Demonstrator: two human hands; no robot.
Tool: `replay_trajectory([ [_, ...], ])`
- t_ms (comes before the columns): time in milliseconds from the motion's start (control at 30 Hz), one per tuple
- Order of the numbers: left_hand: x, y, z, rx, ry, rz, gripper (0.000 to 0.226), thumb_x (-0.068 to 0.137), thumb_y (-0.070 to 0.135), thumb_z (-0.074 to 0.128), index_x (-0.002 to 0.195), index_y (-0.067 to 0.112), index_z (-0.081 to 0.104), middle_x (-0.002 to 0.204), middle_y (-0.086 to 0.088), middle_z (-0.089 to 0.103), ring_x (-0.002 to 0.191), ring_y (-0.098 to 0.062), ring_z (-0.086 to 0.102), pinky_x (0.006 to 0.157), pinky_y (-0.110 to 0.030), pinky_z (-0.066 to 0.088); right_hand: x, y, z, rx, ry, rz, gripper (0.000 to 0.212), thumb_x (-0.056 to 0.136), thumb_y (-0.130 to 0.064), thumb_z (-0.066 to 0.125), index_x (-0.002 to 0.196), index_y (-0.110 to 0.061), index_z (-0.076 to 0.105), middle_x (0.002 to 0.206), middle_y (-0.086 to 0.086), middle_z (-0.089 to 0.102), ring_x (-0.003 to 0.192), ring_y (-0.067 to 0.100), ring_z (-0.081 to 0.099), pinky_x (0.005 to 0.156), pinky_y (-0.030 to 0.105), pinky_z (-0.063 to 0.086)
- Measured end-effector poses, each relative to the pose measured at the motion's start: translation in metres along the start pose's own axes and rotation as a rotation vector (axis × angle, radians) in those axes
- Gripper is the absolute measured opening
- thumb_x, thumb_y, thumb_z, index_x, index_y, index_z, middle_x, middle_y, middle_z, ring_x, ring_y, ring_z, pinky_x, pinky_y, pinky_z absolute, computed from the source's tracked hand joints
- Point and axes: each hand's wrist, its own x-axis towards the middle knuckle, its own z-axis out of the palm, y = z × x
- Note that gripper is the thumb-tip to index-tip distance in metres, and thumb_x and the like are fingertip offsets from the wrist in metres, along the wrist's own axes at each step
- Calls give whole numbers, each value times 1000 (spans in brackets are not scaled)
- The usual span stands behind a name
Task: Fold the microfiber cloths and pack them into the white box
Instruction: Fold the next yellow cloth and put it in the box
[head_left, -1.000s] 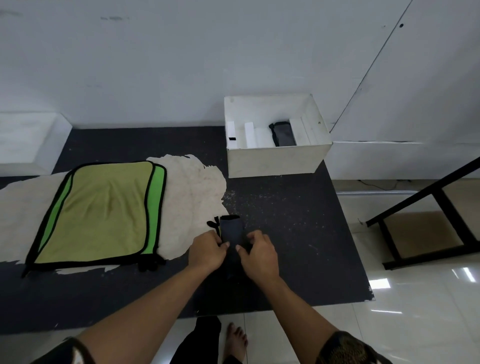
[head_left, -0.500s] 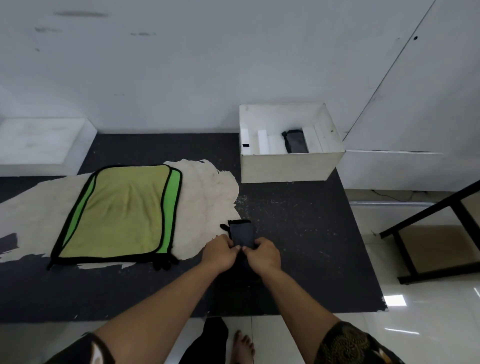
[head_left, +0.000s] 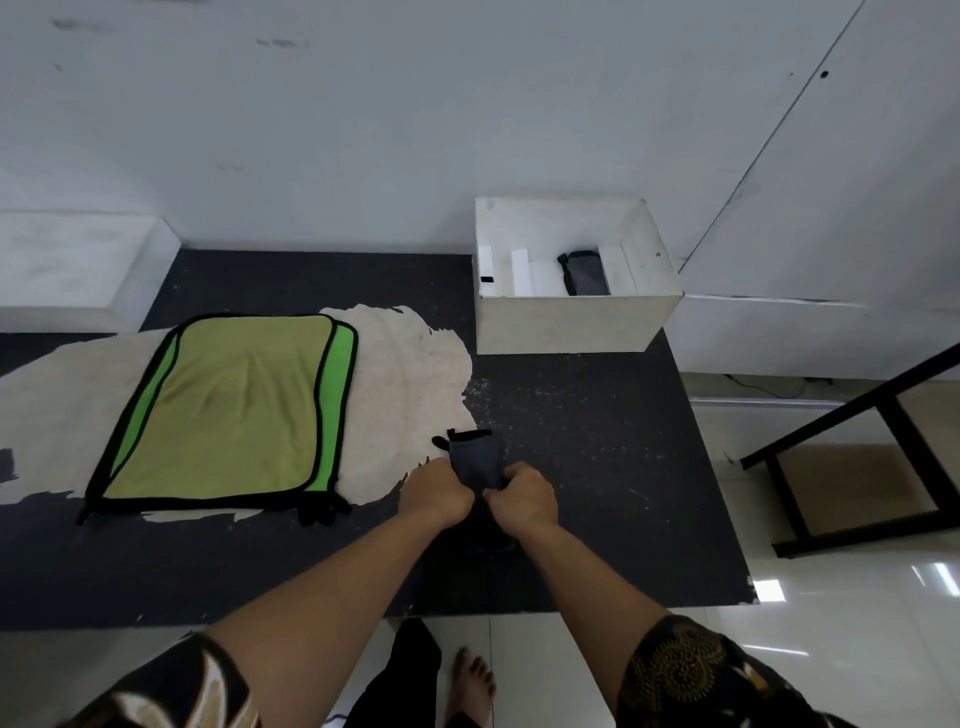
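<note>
1. Here, the black mat (head_left: 597, 426) fills the middle of the frame.
2. Left of centre I see the green cloth (head_left: 234, 405) lying flat and unfolded.
3. Upper right of centre stands the white box (head_left: 571, 325), open-topped, with one packed grey cloth (head_left: 586, 273) in a right-hand slot.
4. At lower centre, the left hand (head_left: 436, 493) and right hand (head_left: 522, 499) curl their fingers round the near end of the dark cloth (head_left: 474, 456).
5. That cloth is folded narrow, so I judge this fold is nearly done. Next comes a lift toward an empty slot in the box.
</note>
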Motion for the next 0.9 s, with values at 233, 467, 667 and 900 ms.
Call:
replay_trajectory([
  [233,-1,-8,-6,-92,-7,64,31,97,37,48,111,11,59,108,-9,64,102,-27,60,78,-32,44,1,-14,-2,379,-67,2,31,83,-16,71,111,-17,61,108,1,64,88,9,58,65,19,42],
  [467,-7,-1,-44,-344,212,219,17,99,34,49,95,17,45,77,7,53,73,-12,52,55,-20,31,-12,-51,-22,769,-115,-54,27,80,-9,73,102,-15,59,107,11,68,96,23,67,81,41,58],
  [667,-12,15,-91,-379,381,389,11,98,30,51,95,20,47,82,3,61,75,-14,58,60,-28,40,-22,-95,-47,988,-127,-80,25,85,-23,75,107,-15,67,98,3,76,91,18,72,74,35,60],
  [900,-17,43,-142,-406,452,575,16,97,34,54,104,25,43,86,9,61,79,-13,60,63,-25,40,-24,-144,-85,995,-26,-153,21,89,-23,71,103,-8,65,97,9,74,89,22,72,73,38,61],
])
